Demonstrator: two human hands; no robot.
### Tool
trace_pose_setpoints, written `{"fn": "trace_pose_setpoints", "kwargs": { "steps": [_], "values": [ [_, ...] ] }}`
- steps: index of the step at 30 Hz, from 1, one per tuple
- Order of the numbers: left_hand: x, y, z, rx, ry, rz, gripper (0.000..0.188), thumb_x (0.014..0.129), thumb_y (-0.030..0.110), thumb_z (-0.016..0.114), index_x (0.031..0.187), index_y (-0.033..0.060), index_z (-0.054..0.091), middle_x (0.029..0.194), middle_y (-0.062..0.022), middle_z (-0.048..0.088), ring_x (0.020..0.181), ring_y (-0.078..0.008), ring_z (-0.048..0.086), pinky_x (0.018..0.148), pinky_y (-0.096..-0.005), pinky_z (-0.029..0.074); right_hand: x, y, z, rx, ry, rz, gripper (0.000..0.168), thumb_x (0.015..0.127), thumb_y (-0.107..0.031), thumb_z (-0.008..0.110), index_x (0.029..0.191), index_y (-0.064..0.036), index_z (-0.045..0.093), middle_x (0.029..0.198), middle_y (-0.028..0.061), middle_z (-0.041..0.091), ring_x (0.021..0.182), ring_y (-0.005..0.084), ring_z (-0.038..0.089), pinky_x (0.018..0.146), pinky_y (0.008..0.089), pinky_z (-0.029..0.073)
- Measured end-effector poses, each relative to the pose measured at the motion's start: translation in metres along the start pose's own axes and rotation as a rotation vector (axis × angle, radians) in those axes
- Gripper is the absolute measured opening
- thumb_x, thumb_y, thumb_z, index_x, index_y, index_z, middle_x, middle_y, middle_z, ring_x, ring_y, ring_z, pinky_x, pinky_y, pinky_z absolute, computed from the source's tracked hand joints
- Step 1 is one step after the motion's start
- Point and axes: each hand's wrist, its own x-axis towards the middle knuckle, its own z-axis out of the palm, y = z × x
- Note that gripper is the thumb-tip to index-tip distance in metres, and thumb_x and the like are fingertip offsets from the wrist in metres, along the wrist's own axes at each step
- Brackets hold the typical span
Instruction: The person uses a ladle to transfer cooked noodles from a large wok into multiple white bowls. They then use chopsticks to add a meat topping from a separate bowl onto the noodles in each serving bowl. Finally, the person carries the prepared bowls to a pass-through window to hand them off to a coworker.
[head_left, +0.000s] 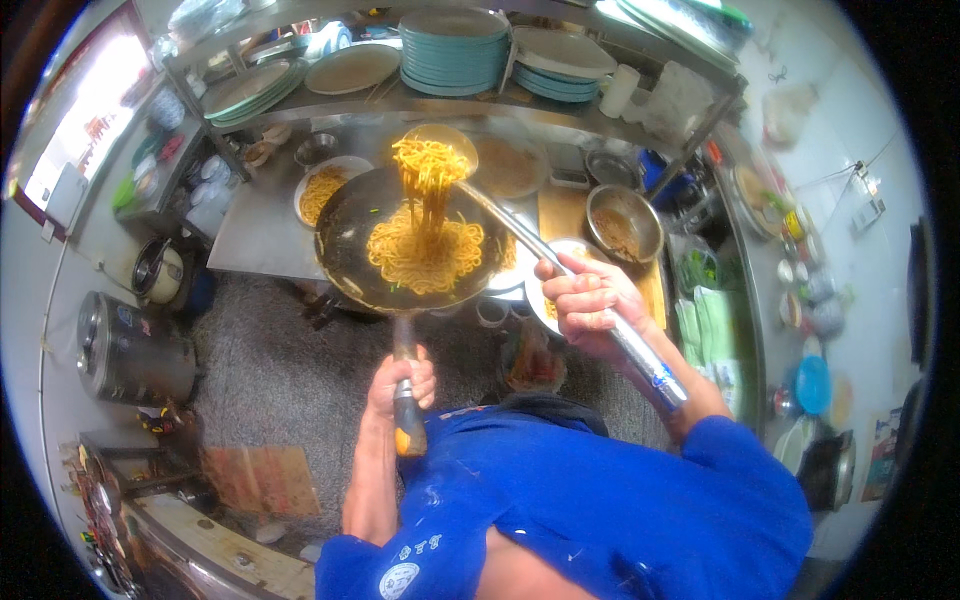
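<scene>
My left hand (403, 382) grips the handle of a dark wok (341, 247), held out in front of my body. Fried noodles (427, 262) lie heaped in the wok. In my right hand (592, 300) is the long metal handle of a cooking ladle (517, 225), slanting up and to the left. The ladle's bowl is above the far part of the wok, loaded with a clump of noodles (431, 159); strands hang from it to the heap below. A plate of noodles (322, 191) stands left of the wok, and another plate (541, 300) is partly hidden behind my right hand.
A steel table (255, 217) lies beyond the wok. On its right, a steel bowl (626, 225) with brown food sits on a wooden board (559, 214). Stacked plates (454, 52) fill the shelf above. A stove edge (225, 547) is at lower left, with a cardboard piece (262, 480) on the floor.
</scene>
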Motion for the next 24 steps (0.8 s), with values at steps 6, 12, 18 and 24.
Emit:
{"fn": "trace_pose_setpoints", "kwargs": {
  "steps": [6,12,18,24],
  "values": [
    [-0.013,0.001,-0.006,0.045,0.038,0.053,0.027,0.090,0.014,0.060,0.113,0.0029,0.053,0.072,-0.0037,0.049,0.056,-0.0150,0.051,0.048,-0.0344,0.049,-0.035,-0.020,0.015,-0.085,0.021,-0.050,0.029,0.108,-0.024,0.036,0.108,0.002,0.049,0.065,-0.0045,0.040,0.042,0.0036,0.038,0.035,0.0236,0.035],
    [-0.024,0.000,-0.009,0.077,0.163,0.065,0.017,0.087,0.011,0.061,0.101,0.0056,0.053,0.067,-0.0056,0.052,0.052,-0.0188,0.054,0.045,-0.0365,0.048,-0.034,-0.060,-0.059,-0.349,0.249,-0.187,0.027,0.108,-0.026,0.040,0.104,-0.001,0.050,0.062,-0.0072,0.040,0.040,0.0001,0.037,0.031,0.0206,0.033],
    [-0.035,0.002,-0.016,0.044,0.111,0.073,0.023,0.088,0.012,0.056,0.109,0.0035,0.053,0.071,-0.0039,0.049,0.055,-0.0157,0.051,0.048,-0.0345,0.048,-0.004,-0.081,-0.166,-1.208,0.906,-0.229,0.022,0.101,-0.024,0.051,0.096,-0.004,0.056,0.059,-0.0035,0.044,0.040,0.0060,0.039,0.032,0.0248,0.035],
    [-0.046,0.011,-0.024,0.022,0.075,0.045,0.025,0.088,0.014,0.058,0.110,0.0039,0.052,0.071,-0.0041,0.049,0.054,-0.0159,0.051,0.047,-0.0345,0.048,-0.001,-0.073,-0.221,-2.228,1.228,-0.434,0.035,0.099,-0.025,0.051,0.107,0.007,0.057,0.089,0.0313,0.066,0.090,0.0467,0.066,0.081,0.0517,0.051]
  ]
}}
